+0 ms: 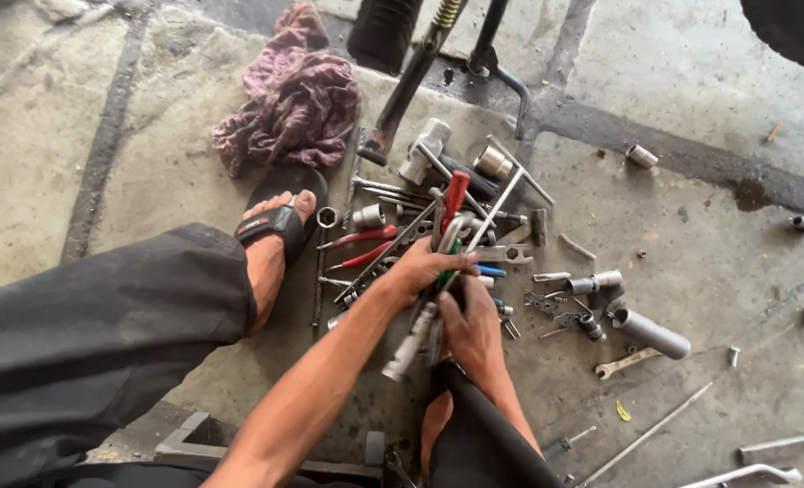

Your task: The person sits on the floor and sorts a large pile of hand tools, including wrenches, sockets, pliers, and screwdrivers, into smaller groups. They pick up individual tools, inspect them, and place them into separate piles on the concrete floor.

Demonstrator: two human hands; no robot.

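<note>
Tool pile (456,226) on cracked concrete floor (709,271), both hands (443,289) gripping tools, rag (294,95) nearby

Maroon-purple rag (291,95); black sandal (280,210) with a red mark on the strap; dark grey trousers (86,334); red-handled screwdriver (454,195); red-handled pliers (359,248); silver-grey socket (490,163); grey tube (650,333); stained grey concrete floor (727,136); small yellow scrap (622,411).

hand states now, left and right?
Left hand: closed, gripping tools in the tool pile on the floor.
Right hand: closed around a bundle of tools.
</note>
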